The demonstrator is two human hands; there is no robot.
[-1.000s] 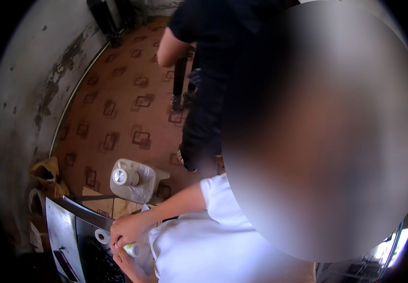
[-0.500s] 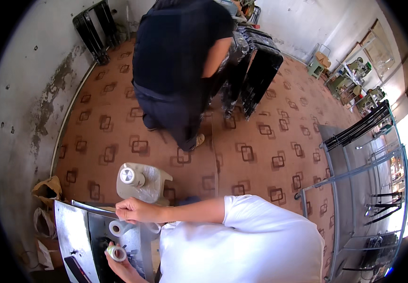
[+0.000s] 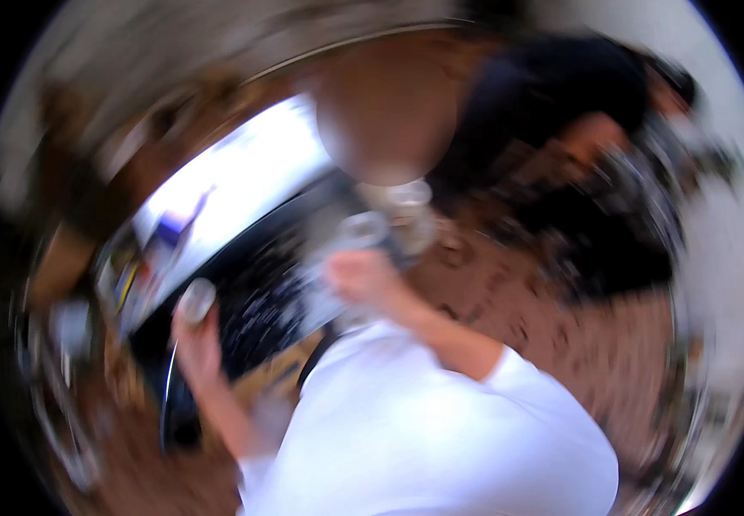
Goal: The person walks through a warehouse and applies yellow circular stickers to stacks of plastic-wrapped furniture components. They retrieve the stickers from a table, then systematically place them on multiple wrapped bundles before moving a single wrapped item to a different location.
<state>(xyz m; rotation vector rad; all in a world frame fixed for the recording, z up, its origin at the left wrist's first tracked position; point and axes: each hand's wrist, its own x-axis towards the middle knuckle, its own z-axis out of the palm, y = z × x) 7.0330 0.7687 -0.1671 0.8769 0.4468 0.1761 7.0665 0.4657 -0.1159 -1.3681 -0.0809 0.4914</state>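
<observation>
The whole picture is smeared by motion. My left hand [image 3: 198,344] is closed round a small pale roll of clear film [image 3: 197,301], its round end turned up, beside a dark work surface [image 3: 260,284]. My right hand [image 3: 361,275] is curled like a fist over the grey end of that surface. Anything in its fingers is hidden by the blur. Just beyond it stands another pale roll [image 3: 363,228].
A bright white panel [image 3: 243,168] borders the dark surface on its far side, with a blurred purple item [image 3: 174,225] on it. A pale stool [image 3: 415,228] stands beyond my right hand. Another person in dark clothes [image 3: 561,86] bends over black wrapped frames [image 3: 604,232].
The view has swung to the left, so the work surface now fills the middle left and the other person appears at the right. My left hand still holds the roll of clear film.
</observation>
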